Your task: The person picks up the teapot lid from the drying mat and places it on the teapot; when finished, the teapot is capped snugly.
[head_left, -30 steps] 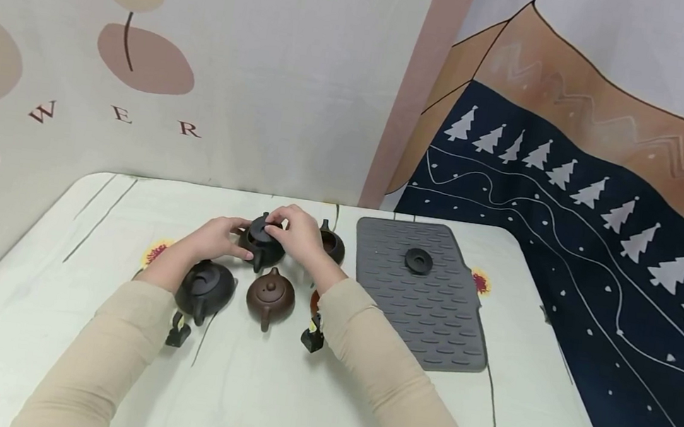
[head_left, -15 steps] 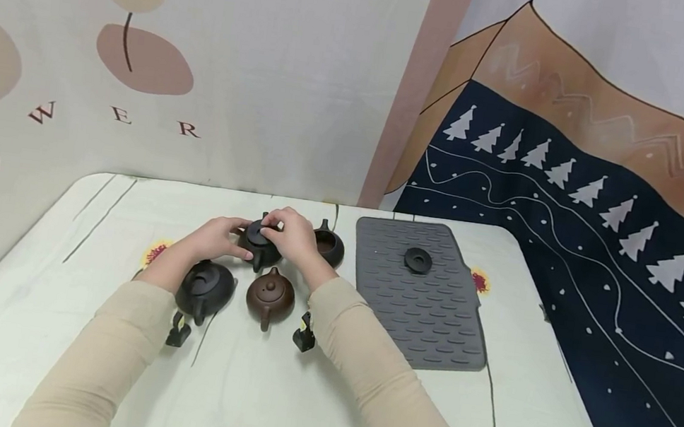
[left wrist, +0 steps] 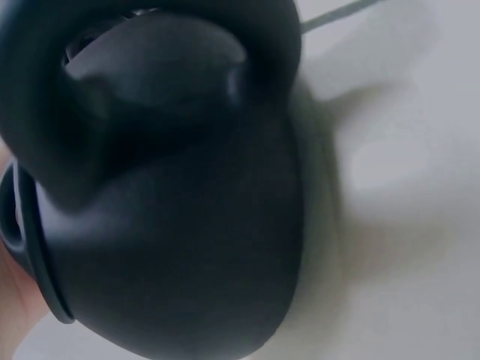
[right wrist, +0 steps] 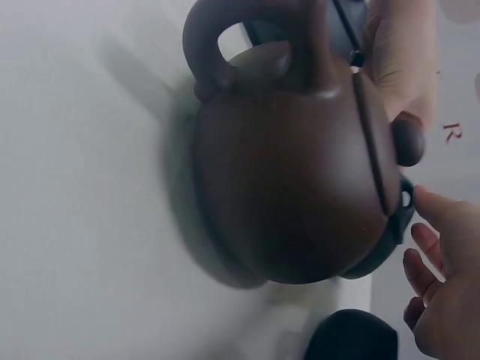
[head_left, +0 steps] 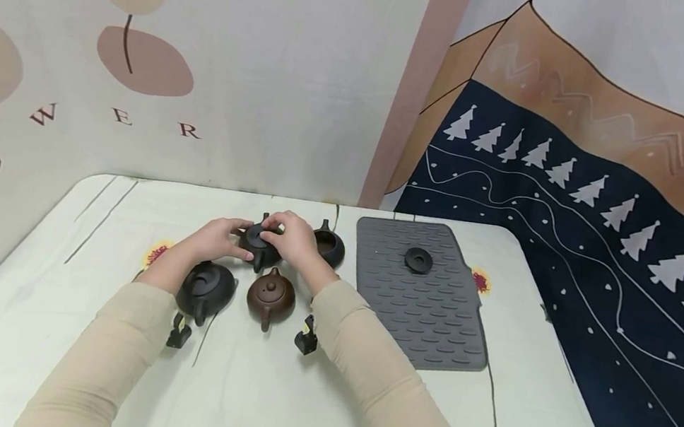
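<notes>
At the back of the table, my left hand point(head_left: 217, 237) grips a small black teapot point(head_left: 260, 255) from its left side, thumb in front and fingers behind. My right hand point(head_left: 297, 240) pinches the black lid point(head_left: 253, 234) on top of that pot. In the right wrist view, thumb and forefinger meet at the lid's looped knob point(right wrist: 406, 199). A brown teapot point(head_left: 270, 296) with its lid on stands just in front. Left of it, under my left wrist, sits a larger black teapot point(head_left: 215, 290); a dark teapot point(left wrist: 187, 247) fills the left wrist view.
Beside my right hand stands a lidless dark teapot point(head_left: 333, 248). A grey ridged mat point(head_left: 424, 323) lies to the right, with a round black lid point(head_left: 419, 261) on it. Cloth-covered walls rise behind the table point(head_left: 255, 402).
The black lid has gone from raised and tilted to lower and flatter on the back pot, my right hand moving slightly down and left with it. My left hand has stayed put.
</notes>
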`<state>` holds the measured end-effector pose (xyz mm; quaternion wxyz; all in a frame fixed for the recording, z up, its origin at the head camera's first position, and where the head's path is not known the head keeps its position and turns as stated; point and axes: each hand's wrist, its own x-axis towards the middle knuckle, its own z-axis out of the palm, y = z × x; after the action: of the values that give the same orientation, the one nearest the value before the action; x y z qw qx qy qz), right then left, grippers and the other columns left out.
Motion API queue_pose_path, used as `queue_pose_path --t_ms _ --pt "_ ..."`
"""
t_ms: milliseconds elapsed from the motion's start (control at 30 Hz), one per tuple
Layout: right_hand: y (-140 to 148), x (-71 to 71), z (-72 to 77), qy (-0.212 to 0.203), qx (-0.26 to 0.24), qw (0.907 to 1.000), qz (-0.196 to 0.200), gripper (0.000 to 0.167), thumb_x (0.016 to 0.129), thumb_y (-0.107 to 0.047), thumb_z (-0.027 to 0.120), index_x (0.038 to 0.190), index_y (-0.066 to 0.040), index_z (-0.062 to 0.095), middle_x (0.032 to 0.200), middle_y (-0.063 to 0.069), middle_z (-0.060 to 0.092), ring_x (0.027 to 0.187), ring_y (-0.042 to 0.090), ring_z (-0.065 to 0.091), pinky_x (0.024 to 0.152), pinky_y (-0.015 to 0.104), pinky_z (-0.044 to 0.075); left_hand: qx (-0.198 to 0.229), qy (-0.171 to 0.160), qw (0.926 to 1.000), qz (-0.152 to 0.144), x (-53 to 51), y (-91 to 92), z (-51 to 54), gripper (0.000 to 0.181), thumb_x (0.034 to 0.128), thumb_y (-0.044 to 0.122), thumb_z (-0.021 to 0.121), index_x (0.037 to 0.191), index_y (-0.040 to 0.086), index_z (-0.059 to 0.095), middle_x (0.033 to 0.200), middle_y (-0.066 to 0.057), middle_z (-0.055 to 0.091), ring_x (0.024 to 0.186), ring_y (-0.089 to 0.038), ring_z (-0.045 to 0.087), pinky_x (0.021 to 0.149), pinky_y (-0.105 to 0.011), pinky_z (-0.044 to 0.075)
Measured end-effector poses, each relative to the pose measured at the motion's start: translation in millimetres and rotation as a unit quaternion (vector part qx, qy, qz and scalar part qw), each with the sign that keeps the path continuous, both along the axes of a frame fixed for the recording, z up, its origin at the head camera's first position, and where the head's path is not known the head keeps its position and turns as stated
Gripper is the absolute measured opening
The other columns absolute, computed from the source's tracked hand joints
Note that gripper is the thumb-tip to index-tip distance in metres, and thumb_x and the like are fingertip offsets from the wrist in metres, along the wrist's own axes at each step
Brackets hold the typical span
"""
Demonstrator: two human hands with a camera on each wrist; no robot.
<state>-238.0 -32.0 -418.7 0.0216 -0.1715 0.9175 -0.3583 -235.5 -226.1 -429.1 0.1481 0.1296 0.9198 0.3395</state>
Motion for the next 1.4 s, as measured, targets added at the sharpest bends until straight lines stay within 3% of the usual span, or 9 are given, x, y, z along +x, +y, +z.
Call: queue_pose_path --t_ms 367,633,800,1000,1233,1400 --pt "19.3 14.0 25.3 0.023 -0.082 0.9961 0.026 0.019 0.090 -0.024 0.069 0.107 -0.017 0.071 0.100 -0.005 0.060 0.075 0.013 0.051 0.061 0.023 0.043 -0.001 -0.006 1.0000 0.002 -0.4 1.0 -0.4 0.081 0.0791 0.021 0.080 0.142 -0.006 0.038 0.136 -0.028 0.046 0.125 -0.044 0.043 0.101 -0.059 0.032" --pt "38.7 25.8 43.4 0.050 -0.114 0.9918 0.027 0.018 0.088 -0.022 0.072 0.105 -0.016 0.072 0.102 -0.005 0.062 0.077 0.013 0.051 0.061 0.023 0.042 0.005 0.012 0.9999 -0.006 1.2 2.4 1.8 0.078 0.0781 0.018 0.081 0.140 -0.009 0.040 0.134 -0.031 0.048 0.123 -0.045 0.045 0.101 -0.059 0.031" --pt "52.4 35.4 49.9 0.068 -0.136 0.9879 0.032 0.017 0.087 -0.018 0.072 0.104 -0.015 0.072 0.101 -0.005 0.063 0.075 0.012 0.050 0.062 0.023 0.043 0.006 0.005 1.0000 -0.001 1.5 2.4 1.7 0.079 0.0779 0.018 0.081 0.141 -0.008 0.039 0.135 -0.031 0.046 0.123 -0.045 0.044 0.102 -0.059 0.031" --pt "73.0 50.5 50.7 0.096 -0.182 0.9776 0.045 0.014 0.086 -0.014 0.073 0.100 -0.011 0.072 0.096 0.004 0.063 0.070 0.014 0.047 0.059 0.025 0.041 -0.003 -0.002 1.0000 0.003 1.9 1.6 2.1 0.081 0.0782 0.020 0.081 0.142 -0.006 0.038 0.135 -0.031 0.045 0.125 -0.046 0.042 0.103 -0.060 0.029" --pt "105.2 60.5 45.2 0.114 -0.220 0.9679 0.044 0.012 0.085 -0.013 0.073 0.097 -0.009 0.073 0.100 -0.002 0.064 0.076 0.014 0.050 0.064 0.030 0.044 -0.003 0.005 1.0000 0.003 1.2 2.3 0.5 0.081 0.0779 0.020 0.081 0.142 -0.006 0.039 0.135 -0.031 0.046 0.124 -0.046 0.042 0.103 -0.059 0.029" --pt "128.6 62.8 38.5 0.134 -0.226 0.9643 0.035 0.013 0.084 -0.011 0.075 0.096 -0.005 0.073 0.097 0.001 0.065 0.076 0.018 0.051 0.062 0.031 0.042 -0.004 -0.003 0.9999 0.009 0.8 1.6 -1.2 0.082 0.0780 0.021 0.081 0.143 -0.005 0.038 0.135 -0.031 0.046 0.126 -0.046 0.041 0.104 -0.060 0.028"
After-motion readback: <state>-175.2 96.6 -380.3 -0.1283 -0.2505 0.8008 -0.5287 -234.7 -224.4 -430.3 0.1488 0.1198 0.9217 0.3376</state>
